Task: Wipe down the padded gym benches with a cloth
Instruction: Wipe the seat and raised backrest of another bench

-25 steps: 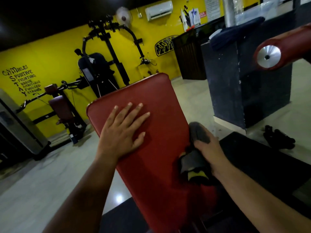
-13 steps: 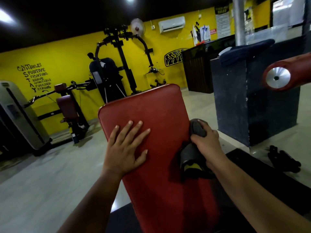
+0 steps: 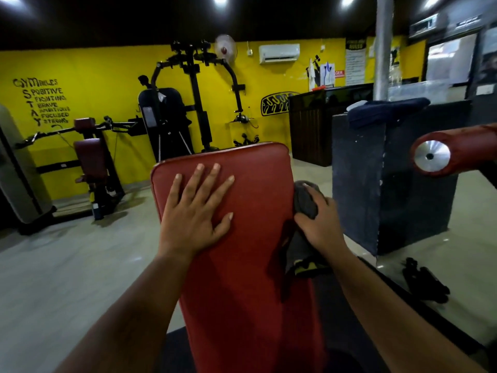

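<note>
A red padded bench back (image 3: 250, 265) rises in front of me, tilted away. My left hand (image 3: 193, 211) lies flat on its upper left part, fingers spread and straight. My right hand (image 3: 320, 227) grips a dark grey cloth (image 3: 305, 201) with a yellow patch at its lower end, held against the pad's right edge. The cloth's lower part hangs down beside the pad under my wrist.
A red roller pad with a silver end cap (image 3: 433, 156) juts in from the right. A dark block (image 3: 387, 184) stands close on the right, with black straps (image 3: 422, 278) on the floor. Weight machines (image 3: 174, 111) line the yellow wall.
My right hand has slid the cloth up along the pad's right edge. My left hand has moved higher on the pad. The view has tilted upward.
</note>
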A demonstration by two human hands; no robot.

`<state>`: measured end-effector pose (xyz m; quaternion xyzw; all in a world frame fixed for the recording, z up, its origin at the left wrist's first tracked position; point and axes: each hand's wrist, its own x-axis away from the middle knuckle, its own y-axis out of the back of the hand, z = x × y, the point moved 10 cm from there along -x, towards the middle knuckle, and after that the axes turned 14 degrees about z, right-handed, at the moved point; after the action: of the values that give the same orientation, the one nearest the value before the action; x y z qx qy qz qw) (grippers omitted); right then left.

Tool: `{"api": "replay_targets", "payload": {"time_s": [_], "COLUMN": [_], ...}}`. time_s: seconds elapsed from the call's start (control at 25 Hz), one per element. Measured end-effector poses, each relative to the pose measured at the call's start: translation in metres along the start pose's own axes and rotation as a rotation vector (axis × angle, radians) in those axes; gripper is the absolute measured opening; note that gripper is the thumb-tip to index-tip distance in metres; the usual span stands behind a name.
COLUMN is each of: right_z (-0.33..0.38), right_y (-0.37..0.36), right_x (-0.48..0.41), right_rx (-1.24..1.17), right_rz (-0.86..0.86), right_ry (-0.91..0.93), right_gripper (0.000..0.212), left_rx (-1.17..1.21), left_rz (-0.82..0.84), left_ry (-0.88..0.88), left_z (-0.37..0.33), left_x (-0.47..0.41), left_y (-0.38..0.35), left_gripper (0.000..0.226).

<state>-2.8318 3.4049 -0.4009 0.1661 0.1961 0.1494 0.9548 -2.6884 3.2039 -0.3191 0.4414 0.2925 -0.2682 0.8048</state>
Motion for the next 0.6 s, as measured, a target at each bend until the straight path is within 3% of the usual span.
{"api": "replay_targets", "payload": {"time_s": [0.12, 0.28, 0.4, 0.52, 0.6], "right_z": [-0.013, 0.009, 0.059, 0.077, 0.07], "right_y": [0.0, 0.014, 0.035, 0.044, 0.032], "right_x": [0.003, -0.004, -0.03, -0.041, -0.032], "right_rx": [0.143, 0.26, 0.336, 0.072, -0.047], "right_rz": [0.094, 0.24, 0.148, -0.037, -0.045], "right_ry": [-0.026, -0.034, 0.039, 0.078, 0.103], "right_gripper": [0.065, 0.04, 0.044, 0.047, 0.048], "left_rx": [0.001, 0.017, 0.017, 0.02, 0.026], "left_rz": [-0.016, -0.024, -0.032, -0.044, -0.048], "left_ry": [0.003, 0.01, 0.004, -0.002, 0.0], "left_z": [0.0, -0.001, 0.0, 0.0, 0.001], "left_x": [-0.001, 0.001, 0.0, 0.001, 0.002], "left_y": [0.003, 0.002, 0.004, 0.004, 0.004], "left_gripper": [0.067, 0.067, 0.067, 0.067, 0.067]}}
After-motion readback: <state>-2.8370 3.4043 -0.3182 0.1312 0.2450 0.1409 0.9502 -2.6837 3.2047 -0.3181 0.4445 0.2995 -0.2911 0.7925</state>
